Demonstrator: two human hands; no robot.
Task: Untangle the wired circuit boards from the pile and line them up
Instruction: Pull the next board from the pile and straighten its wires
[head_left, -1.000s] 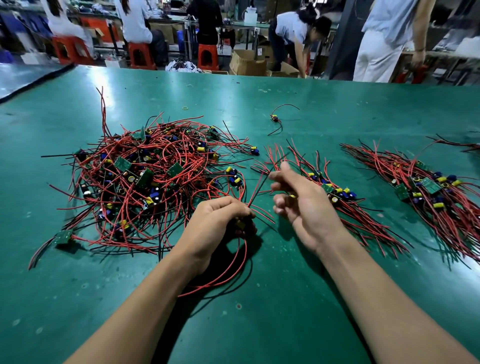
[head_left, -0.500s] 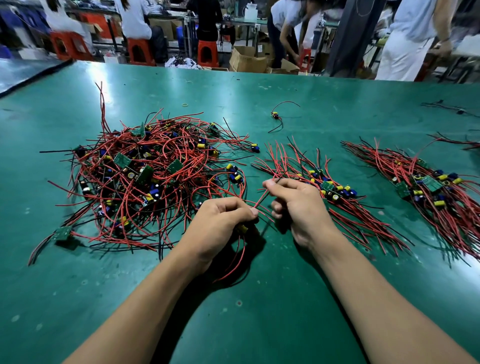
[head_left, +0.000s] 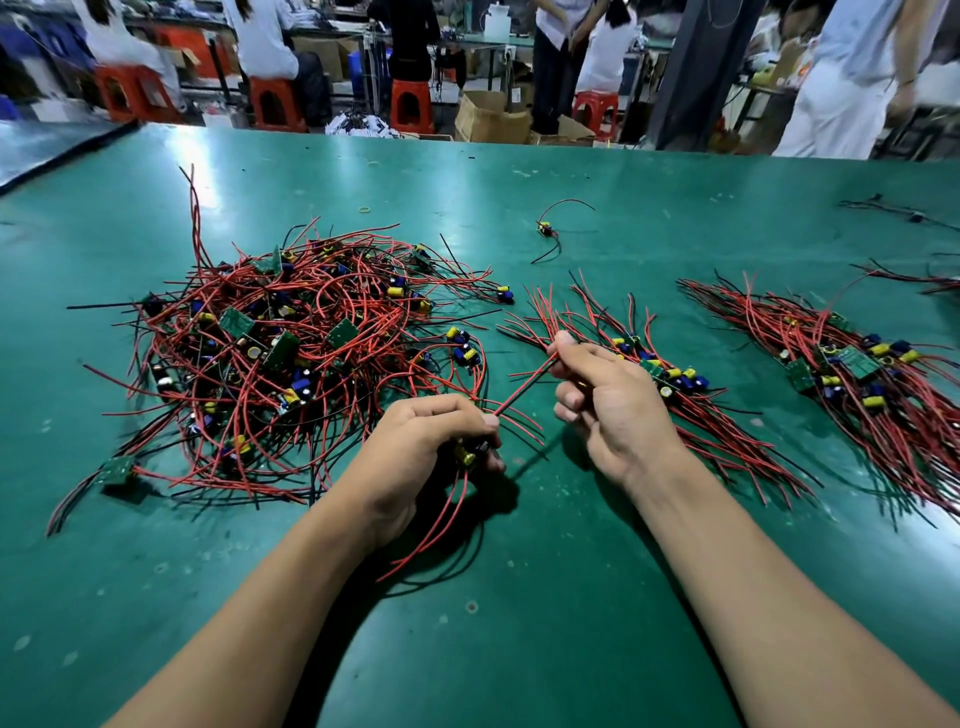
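The wired circuit board (head_left: 467, 451) being freed sits in the curled fingers of the left hand (head_left: 415, 457), at the near right edge of the tangled pile (head_left: 291, 353), with its yellow capacitor showing between the fingers. One of its red wires (head_left: 524, 387) runs taut up to the right hand (head_left: 608, 405), which pinches the far end between thumb and forefinger just above the nearer row of lined-up boards (head_left: 675, 384). The board's other leads droop in a loop toward the person across the green table (head_left: 519, 649).

The main risk is in that taut wire: a hard pull could strain the solder joint where it meets the board (the joint itself is hidden inside the grip). Whether the drooping loop is clear of the pile's loose strands cannot be told, so lifting the board away may drag neighbouring boards along and tighten the knot. The right hand also hangs close over the nearer row, so a careless sweep could skew it. A second lined-up row (head_left: 857, 374) lies well apart to the right and looks safe.
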